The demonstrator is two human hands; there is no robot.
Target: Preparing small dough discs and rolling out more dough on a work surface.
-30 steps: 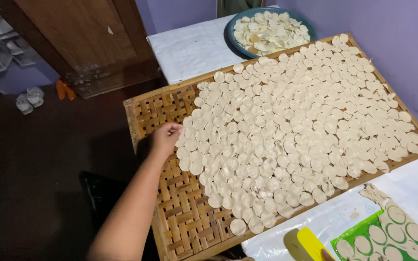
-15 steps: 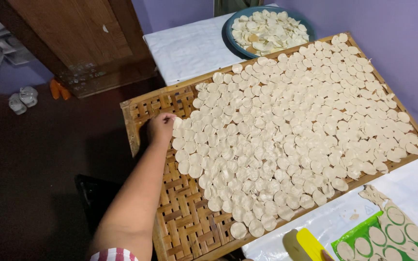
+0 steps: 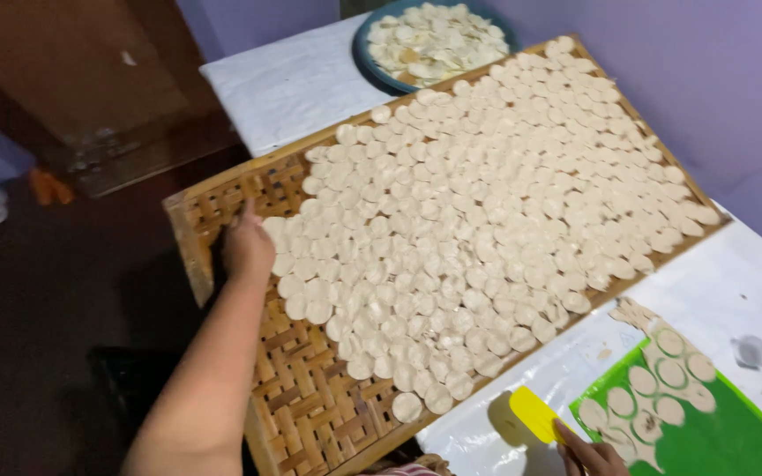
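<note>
A large woven bamboo tray (image 3: 297, 414) is covered with several small round white dough discs (image 3: 487, 229). My left hand (image 3: 247, 242) rests on the tray's bare weave at its left end, right beside the outermost discs, and whether it holds a disc is hidden. My right hand (image 3: 588, 457) shows only partly at the bottom edge, fingers closed on a yellow scraper (image 3: 535, 412). That scraper lies next to a green mat (image 3: 707, 432) carrying rolled dough with circles cut in it.
A blue plate (image 3: 372, 66) piled with more discs sits on a white cloth (image 3: 288, 84) beyond the tray. A purple wall runs along the right. A wooden door and a dark floor are at the left, with sandals on the floor.
My left hand has moved up along the tray's left end toward its far corner. The view has shifted to the left.
</note>
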